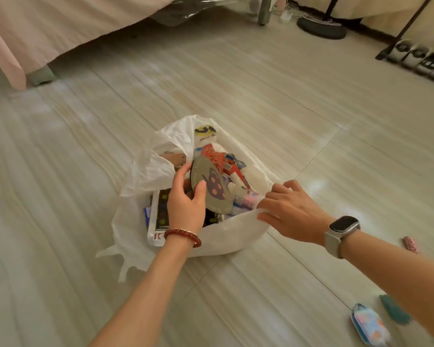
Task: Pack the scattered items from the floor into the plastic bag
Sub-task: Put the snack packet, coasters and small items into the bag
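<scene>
A white plastic bag [236, 234] lies open on the tiled floor at centre. Inside it are several items, among them a red-and-white package [222, 159] and a white-framed box [158, 216]. My left hand [186, 204] grips a grey round card with a teapot picture [213, 189] over the bag's mouth. My right hand [288, 209] pinches the bag's near right rim and holds it open. On the floor at the lower right lie a colourful pouch [368, 324], a teal item [393, 309] and a small pink item [411, 244].
A bed with a pink cover [35, 33] stands at the back left, its leg [40, 76] on the floor. A fan base [321, 27] and a black rack with shoes [419, 58] are at the back right.
</scene>
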The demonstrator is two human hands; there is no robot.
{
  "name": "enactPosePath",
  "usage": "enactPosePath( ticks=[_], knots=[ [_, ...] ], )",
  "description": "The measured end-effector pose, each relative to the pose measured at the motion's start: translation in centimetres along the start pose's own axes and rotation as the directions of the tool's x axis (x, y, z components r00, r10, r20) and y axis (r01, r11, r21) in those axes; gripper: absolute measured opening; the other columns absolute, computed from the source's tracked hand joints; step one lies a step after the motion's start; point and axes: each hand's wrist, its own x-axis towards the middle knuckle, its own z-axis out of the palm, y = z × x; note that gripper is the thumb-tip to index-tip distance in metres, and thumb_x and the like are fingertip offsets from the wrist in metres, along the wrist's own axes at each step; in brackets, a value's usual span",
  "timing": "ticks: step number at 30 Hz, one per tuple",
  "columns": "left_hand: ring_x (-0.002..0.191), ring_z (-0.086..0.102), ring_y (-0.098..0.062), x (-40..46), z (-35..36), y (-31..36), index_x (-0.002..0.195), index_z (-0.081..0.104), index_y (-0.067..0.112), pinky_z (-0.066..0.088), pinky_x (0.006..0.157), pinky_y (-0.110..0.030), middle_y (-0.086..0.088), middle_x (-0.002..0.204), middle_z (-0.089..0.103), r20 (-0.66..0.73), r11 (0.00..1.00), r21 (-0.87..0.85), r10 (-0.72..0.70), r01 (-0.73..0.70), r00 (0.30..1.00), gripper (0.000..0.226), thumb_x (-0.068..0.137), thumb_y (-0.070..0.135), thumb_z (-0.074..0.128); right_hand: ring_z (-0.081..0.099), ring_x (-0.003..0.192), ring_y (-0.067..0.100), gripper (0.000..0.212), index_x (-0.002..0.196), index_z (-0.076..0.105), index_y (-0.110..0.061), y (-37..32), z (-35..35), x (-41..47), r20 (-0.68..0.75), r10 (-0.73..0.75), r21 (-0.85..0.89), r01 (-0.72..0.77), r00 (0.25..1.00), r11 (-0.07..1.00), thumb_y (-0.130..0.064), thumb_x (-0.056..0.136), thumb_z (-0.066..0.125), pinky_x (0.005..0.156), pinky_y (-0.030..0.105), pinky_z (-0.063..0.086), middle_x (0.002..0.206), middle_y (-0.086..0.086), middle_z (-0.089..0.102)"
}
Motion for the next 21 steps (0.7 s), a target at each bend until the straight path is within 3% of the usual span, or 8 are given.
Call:
enactPosePath(
  ticks=[3,5,7,10,13,17,19,21],
  knots=[
    [0.106,0.057,-0.020,-0.2,2.0,0.4,0.128,0.045,0.020,0.051,0.087,-0.030,-0.008,0.119,0.059,0.184,0.965,0.261,-0.067,0.017,0.981,0.041,0.089,0.012,0.052,0.056,0.070,0.019,0.015,0.083,0.061,-0.024,1.2,-0.2,-2.5,-0.160,-0.021,-0.061,0.011,0.987,0.998,-0.034,0.086,0.050,0.074,0.027,0.037,0.072,-0.007,0.061],
    [0.114,0.049,-0.028,-0.8,2.6,0.2,0.131,0.042,0.020,0.042,0.093,-0.038,-0.011,0.125,0.054,0.285,0.742,0.654,-0.066,-0.144,0.956,0.042,0.090,0.018,0.050,0.055,0.067,0.020,0.010,0.082,0.062,-0.021,1.8,-0.5,-3.6,-0.228,-0.047,-0.070,0.032,0.972,0.997,-0.029,0.084,0.057,0.063,0.028,0.046,0.072,-0.004,0.060],
    [0.114,0.044,-0.031,-1.3,1.7,0.5,0.125,0.050,0.018,0.038,0.091,-0.043,-0.012,0.124,0.052,0.268,0.499,0.813,0.133,-0.298,0.954,0.039,0.086,0.022,0.054,0.054,0.066,0.021,0.012,0.082,0.062,-0.019,2.1,-0.8,-4.2,-0.266,-0.053,-0.068,0.037,0.962,0.997,-0.028,0.085,0.054,0.057,0.030,0.050,0.072,-0.002,0.060],
    [0.118,0.041,-0.040,-0.8,-1.4,0.3,0.117,0.055,0.015,0.034,0.091,-0.055,-0.020,0.128,0.048,0.134,0.403,0.855,0.437,-0.327,0.889,0.045,0.074,0.024,0.067,0.055,0.064,0.022,0.010,0.080,0.062,-0.018,2.6,-0.9,-4.7,-0.278,-0.011,-0.050,-0.003,0.960,0.999,-0.022,0.075,0.069,0.054,0.031,0.049,0.071,-0.001,0.060],
    [0.138,0.009,-0.037,1.2,-6.2,-1.3,0.141,0.018,0.022,0.011,0.107,-0.059,-0.019,0.151,0.011,-0.155,0.518,0.849,0.059,0.102,0.986,0.081,0.078,0.047,0.060,0.054,0.063,0.022,0.010,0.080,0.060,-0.019,2.8,-0.7,-5.4,-0.282,-0.007,-0.025,0.000,0.959,1.000,-0.025,0.077,0.067,0.053,0.029,0.048,0.071,-0.001,0.059],
    [0.139,0.016,-0.034,2.5,-9.2,-3.0,0.143,-0.014,0.017,0.017,0.113,-0.048,-0.014,0.153,0.008,-0.226,0.746,0.358,-0.513,0.561,0.828,0.093,0.085,0.051,0.050,0.050,0.063,0.019,0.040,0.083,0.057,-0.021,2.6,-0.6,-5.9,-0.286,0.007,0.033,0.002,0.958,0.999,-0.042,0.093,0.024,0.053,0.027,0.047,0.072,-0.003,0.056],
    [0.126,0.040,-0.033,2.7,-9.0,-4.0,0.144,0.006,0.013,0.036,0.103,-0.045,-0.016,0.143,0.034,-0.229,0.793,0.144,-0.556,0.592,0.799,0.077,0.089,0.046,0.047,0.050,0.063,0.020,0.045,0.083,0.058,-0.020,2.3,-0.6,-5.8,-0.301,0.014,0.043,-0.001,0.954,0.999,-0.042,0.094,0.021,0.053,0.027,0.046,0.072,-0.002,0.056],
    [0.070,0.061,-0.021,2.7,-8.2,-3.7,0.124,0.043,0.004,0.053,0.061,-0.030,-0.015,0.092,0.057,-0.285,0.840,0.000,-0.520,0.543,0.805,0.047,0.090,0.036,0.050,0.050,0.065,0.022,0.033,0.083,0.061,-0.017,1.5,-0.5,-5.6,-0.341,0.092,0.103,-0.060,0.936,0.993,-0.035,0.091,0.034,0.052,0.030,0.048,0.072,0.000,0.057]
  ],
)
